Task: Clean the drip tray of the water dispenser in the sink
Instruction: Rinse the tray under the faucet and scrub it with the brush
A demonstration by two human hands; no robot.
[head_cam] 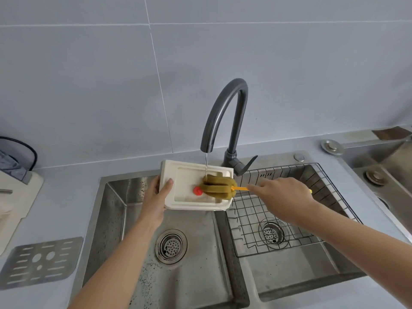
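Note:
A cream plastic drip tray (178, 197) is held tilted over the left basin of the steel sink (107, 210). My left hand (156, 197) grips its left edge, thumb on top. A red float (197, 191) sits inside the tray. My right hand (282, 196) holds the yellow handle (239, 188) of a sponge brush, whose olive-green sponge head (219, 188) lies in the tray's right half. A thin stream of water (206, 166) runs from the dark grey tap (225, 121) onto the sponge.
A wire rack (256, 221) fills the right basin, with a drain (272, 233) beneath; the left basin's drain (171, 246) is open below the tray. A slotted metal grille (40, 262) lies on the counter at left. A board and cloth sit at the far left.

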